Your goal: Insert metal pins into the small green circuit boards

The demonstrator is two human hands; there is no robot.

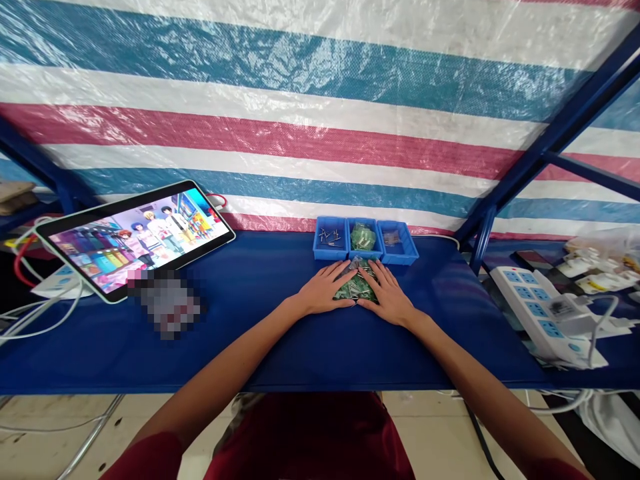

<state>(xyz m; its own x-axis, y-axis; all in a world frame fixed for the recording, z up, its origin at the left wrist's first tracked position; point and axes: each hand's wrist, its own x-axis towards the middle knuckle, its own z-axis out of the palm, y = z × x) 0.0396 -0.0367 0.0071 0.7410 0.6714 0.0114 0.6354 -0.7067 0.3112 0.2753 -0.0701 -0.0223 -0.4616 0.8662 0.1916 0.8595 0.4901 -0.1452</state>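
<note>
My left hand lies flat with its fingers stretched out on the left side of a clear plastic bag with green and silvery small pieces in it. On the bag's right side rests my right hand, also flat and with the fingers apart. Just behind the bag stand three blue bins side by side. Thin metal pieces lie in the left bin, a greenish bag fills the middle bin, and a small clear packet is in the right bin. What exactly the bag holds is too small to tell.
A tablet showing a cartoon leans at the left, with white cables beside it. A blurred-out item lies before it. White power strips with plugs are on the right, past a blue metal post. Striped sheeting hangs behind.
</note>
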